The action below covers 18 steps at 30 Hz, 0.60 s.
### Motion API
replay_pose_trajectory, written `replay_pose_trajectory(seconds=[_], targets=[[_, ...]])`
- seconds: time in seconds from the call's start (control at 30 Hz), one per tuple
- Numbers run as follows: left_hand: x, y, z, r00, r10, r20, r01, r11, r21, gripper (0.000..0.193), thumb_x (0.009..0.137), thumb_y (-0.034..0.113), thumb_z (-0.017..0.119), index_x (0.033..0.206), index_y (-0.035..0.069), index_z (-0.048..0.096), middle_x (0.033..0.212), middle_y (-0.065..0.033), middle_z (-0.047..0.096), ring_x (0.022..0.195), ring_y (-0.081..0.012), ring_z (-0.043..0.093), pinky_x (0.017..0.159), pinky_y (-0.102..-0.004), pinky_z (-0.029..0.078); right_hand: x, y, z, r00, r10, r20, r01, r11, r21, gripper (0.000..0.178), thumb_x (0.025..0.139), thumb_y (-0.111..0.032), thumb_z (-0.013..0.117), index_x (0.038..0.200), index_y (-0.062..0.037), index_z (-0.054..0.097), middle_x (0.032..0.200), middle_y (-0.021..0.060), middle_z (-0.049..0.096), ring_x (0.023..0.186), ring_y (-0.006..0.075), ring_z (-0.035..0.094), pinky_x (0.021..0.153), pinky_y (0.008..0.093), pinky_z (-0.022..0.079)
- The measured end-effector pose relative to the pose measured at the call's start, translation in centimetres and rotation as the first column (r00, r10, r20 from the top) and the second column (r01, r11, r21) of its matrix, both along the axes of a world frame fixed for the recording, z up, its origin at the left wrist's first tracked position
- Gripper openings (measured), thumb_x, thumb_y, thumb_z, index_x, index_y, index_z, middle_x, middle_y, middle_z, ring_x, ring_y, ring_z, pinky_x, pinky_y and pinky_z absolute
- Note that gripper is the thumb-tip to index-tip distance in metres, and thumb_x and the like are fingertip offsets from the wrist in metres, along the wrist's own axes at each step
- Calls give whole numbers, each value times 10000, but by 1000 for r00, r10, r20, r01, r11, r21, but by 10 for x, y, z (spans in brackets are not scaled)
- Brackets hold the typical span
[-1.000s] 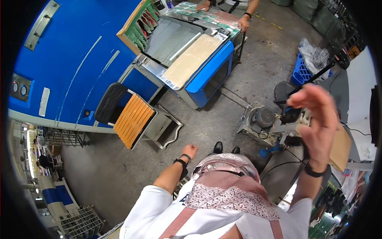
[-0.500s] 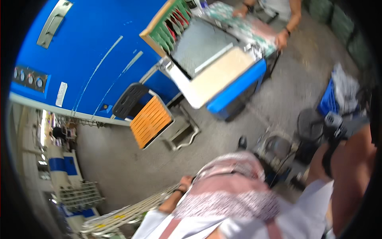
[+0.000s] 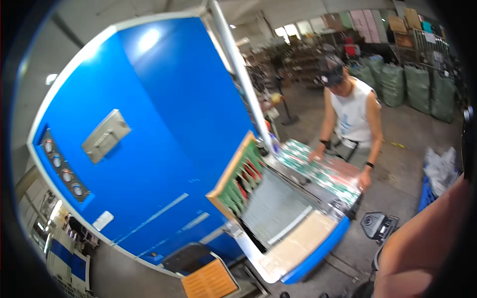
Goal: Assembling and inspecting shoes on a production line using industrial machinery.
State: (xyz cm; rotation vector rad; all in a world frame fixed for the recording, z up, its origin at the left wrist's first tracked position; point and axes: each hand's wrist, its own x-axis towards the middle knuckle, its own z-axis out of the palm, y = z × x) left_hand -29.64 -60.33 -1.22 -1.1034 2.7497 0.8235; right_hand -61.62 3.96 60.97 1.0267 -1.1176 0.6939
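Close to the camera at the right edge, my right hand [image 3: 427,243] is raised, large and blurred. Its fingers run out of the picture, so what they touch is hidden. A small black camera-like device [image 3: 378,226] sits beside my right wrist. My left hand is not in view. Ahead stands a large blue machine [image 3: 164,144] with a grey flat bed [image 3: 276,203] and a tan board [image 3: 300,241] at its front. A wood-edged green panel [image 3: 238,181] with red and pale pieces tilts up beside the bed.
Across the bed, a person in a white sleeveless top [image 3: 355,111] has both hands on a green-and-white patterned sheet [image 3: 318,169]. An orange slatted seat [image 3: 211,279] is at the lower middle. Green sacks [image 3: 392,84] stand behind; a blue crate [image 3: 427,193] holds pale plastic.
My view has swung up from my body and the floor to the machine and the person. My left hand has left the picture. My right hand stays raised at the right edge.
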Motion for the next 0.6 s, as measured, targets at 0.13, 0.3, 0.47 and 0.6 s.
replay_pose_trajectory(seconds=[0.13,0.3,0.47,0.6], targets=[[-20,21,-57,993,84,-83,-77,994,76,278,861,296,656,987,62,735,875,-113,734,817,-268,693,735,-388,544,-4,-49,11,990,72,-124,-64,996,62,609,890,-367,659,1313,43,506,1258,276,575,1104,336,619,864,366,531],[-21,17,-119,999,-36,2,34,975,219,264,861,283,641,981,69,738,907,-122,739,848,-276,692,751,-382,541,24,-112,30,995,-47,-93,64,979,191,587,902,-351,646,1315,43,506,1264,277,573,1104,338,619,872,375,528],[16,36,-149,966,-211,148,155,935,318,252,862,270,626,975,76,740,940,-131,743,879,-284,691,766,-377,538,50,-129,27,977,-212,0,203,937,284,566,913,-334,633,1316,42,506,1269,279,572,1104,340,619,879,384,526],[-33,17,-164,950,-240,198,171,934,313,217,852,253,621,941,92,735,867,-123,734,842,-271,700,749,-371,548,63,-138,9,959,-281,34,265,933,242,549,922,-320,623,1318,42,506,1273,279,571,1104,341,619,885,391,524]])
